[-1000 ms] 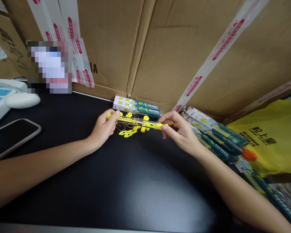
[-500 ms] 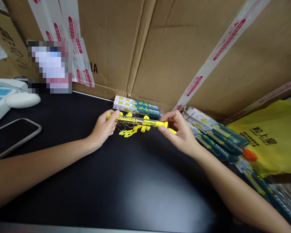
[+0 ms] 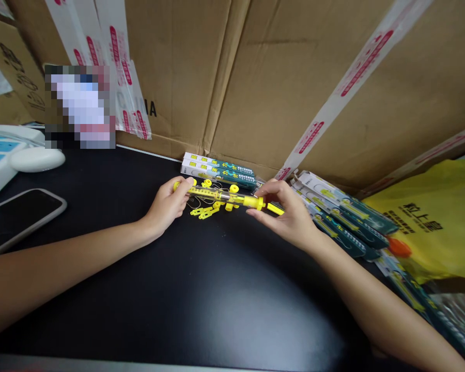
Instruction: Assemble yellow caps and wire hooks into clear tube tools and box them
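Note:
A clear tube with yellow parts inside and yellow ends [image 3: 217, 195] is held level above the black table [image 3: 170, 294]. My left hand [image 3: 168, 203] is closed round its left end. At the right end, the thumb and fingers of my right hand [image 3: 284, 209] pinch round the yellow cap [image 3: 254, 202]. Small yellow pieces [image 3: 204, 212] and metal hooks lie on the table just beneath and behind the tube. A further yellow piece [image 3: 275, 208] shows beside my right palm.
Two narrow printed boxes [image 3: 219, 170] lie behind the pieces, against large cardboard. More boxes [image 3: 341, 217] and a yellow bag [image 3: 430, 222] are at the right. A phone [image 3: 21, 219], a white mouse [image 3: 36, 159] and a white power strip [image 3: 2, 155] sit at the left.
The fingers of my right hand have shifted and spread a little around the yellow cap. The tube has turned slightly, and its inner yellow part shows less at the right end.

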A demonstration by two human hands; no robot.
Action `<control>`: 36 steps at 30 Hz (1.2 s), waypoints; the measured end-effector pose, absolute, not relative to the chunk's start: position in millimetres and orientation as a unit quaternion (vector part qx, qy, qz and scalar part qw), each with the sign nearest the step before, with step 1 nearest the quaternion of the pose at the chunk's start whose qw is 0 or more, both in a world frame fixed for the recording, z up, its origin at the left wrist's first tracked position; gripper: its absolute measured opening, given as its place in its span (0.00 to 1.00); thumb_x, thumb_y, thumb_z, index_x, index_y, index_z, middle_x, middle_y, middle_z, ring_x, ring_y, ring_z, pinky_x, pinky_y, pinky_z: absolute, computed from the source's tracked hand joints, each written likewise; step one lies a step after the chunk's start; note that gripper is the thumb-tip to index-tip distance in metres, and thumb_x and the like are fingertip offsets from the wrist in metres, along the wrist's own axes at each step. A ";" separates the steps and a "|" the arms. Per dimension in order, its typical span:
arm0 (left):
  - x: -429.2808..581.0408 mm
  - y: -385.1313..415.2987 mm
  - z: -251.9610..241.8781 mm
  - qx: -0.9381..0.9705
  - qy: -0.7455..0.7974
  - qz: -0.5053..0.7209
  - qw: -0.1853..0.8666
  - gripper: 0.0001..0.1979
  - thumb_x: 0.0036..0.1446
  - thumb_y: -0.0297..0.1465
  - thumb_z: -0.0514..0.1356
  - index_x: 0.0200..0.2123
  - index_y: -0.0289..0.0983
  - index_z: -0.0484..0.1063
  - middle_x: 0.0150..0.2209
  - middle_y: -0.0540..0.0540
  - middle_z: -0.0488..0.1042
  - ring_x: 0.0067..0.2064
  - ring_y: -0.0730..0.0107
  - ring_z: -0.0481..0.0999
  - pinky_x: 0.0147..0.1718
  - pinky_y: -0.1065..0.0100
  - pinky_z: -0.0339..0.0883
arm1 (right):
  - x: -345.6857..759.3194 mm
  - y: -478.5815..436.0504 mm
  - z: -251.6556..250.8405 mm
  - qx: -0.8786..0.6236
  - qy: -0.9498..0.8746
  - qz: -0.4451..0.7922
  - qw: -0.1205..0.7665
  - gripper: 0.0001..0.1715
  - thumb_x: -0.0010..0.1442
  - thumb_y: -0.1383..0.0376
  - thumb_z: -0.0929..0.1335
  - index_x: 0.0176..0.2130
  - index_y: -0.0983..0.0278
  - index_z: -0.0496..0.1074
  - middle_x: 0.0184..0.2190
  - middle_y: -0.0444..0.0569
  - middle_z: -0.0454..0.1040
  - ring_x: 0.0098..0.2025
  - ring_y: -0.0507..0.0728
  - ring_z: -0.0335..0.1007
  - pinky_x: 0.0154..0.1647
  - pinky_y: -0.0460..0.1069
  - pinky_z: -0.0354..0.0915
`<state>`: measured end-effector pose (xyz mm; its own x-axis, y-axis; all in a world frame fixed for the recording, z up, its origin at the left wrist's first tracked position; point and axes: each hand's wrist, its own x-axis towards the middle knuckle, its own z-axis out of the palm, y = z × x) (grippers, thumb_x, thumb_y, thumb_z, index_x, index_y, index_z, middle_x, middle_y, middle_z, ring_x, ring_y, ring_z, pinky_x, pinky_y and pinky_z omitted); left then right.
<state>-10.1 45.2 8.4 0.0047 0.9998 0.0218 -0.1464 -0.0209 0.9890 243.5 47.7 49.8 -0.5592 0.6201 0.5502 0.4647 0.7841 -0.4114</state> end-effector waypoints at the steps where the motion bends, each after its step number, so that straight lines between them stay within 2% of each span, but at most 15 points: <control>1: -10.3 45.2 8.1 0.470 0.452 0.540 0.531 0.15 0.61 0.38 0.55 0.25 0.39 0.54 0.19 0.59 0.50 0.15 0.84 0.48 0.12 0.79 0.41 | 244.1 47.5 49.6 -0.319 -0.871 0.118 0.355 0.16 0.57 0.61 0.72 0.42 0.58 0.62 0.34 0.45 0.66 0.30 0.53 0.64 0.31 0.50 0.67; 5: -11.0 45.8 7.8 0.473 0.450 0.545 0.527 0.16 0.61 0.39 0.55 0.25 0.40 0.53 0.19 0.59 0.50 0.15 0.83 0.48 0.12 0.79 0.41 | 246.3 46.0 54.2 -0.340 -0.852 0.163 0.363 0.19 0.56 0.58 0.73 0.42 0.58 0.61 0.34 0.45 0.67 0.31 0.53 0.66 0.31 0.50 0.68; 11: -10.8 46.5 7.9 0.468 0.451 0.549 0.526 0.16 0.61 0.38 0.54 0.25 0.40 0.53 0.19 0.59 0.50 0.15 0.83 0.48 0.12 0.79 0.41 | 247.6 45.0 60.8 -0.336 -0.849 0.179 0.367 0.11 0.60 0.59 0.70 0.38 0.59 0.64 0.33 0.46 0.69 0.32 0.53 0.67 0.32 0.50 0.69; 22: -9.6 46.1 8.8 0.459 0.462 0.541 0.532 0.15 0.61 0.37 0.55 0.25 0.39 0.54 0.18 0.59 0.51 0.15 0.84 0.48 0.12 0.79 0.41 | 241.6 43.3 56.4 -0.336 -0.834 0.215 0.381 0.14 0.57 0.57 0.72 0.37 0.60 0.66 0.34 0.46 0.70 0.32 0.53 0.69 0.33 0.49 0.71; 28: -11.3 46.9 5.9 0.474 0.449 0.537 0.535 0.16 0.62 0.42 0.54 0.27 0.39 0.57 0.18 0.59 0.51 0.15 0.84 0.48 0.12 0.79 0.43 | 240.2 41.1 55.8 -0.342 -0.827 0.218 0.388 0.12 0.58 0.57 0.71 0.37 0.60 0.66 0.34 0.46 0.70 0.32 0.52 0.69 0.32 0.49 0.71; 36: -12.0 49.5 7.3 0.445 0.442 0.554 0.548 0.16 0.62 0.40 0.55 0.26 0.39 0.56 0.18 0.59 0.51 0.15 0.84 0.48 0.12 0.79 0.42 | 241.9 40.7 57.8 -0.333 -0.822 0.228 0.401 0.19 0.54 0.58 0.74 0.41 0.58 0.63 0.34 0.44 0.69 0.31 0.52 0.68 0.31 0.48 0.69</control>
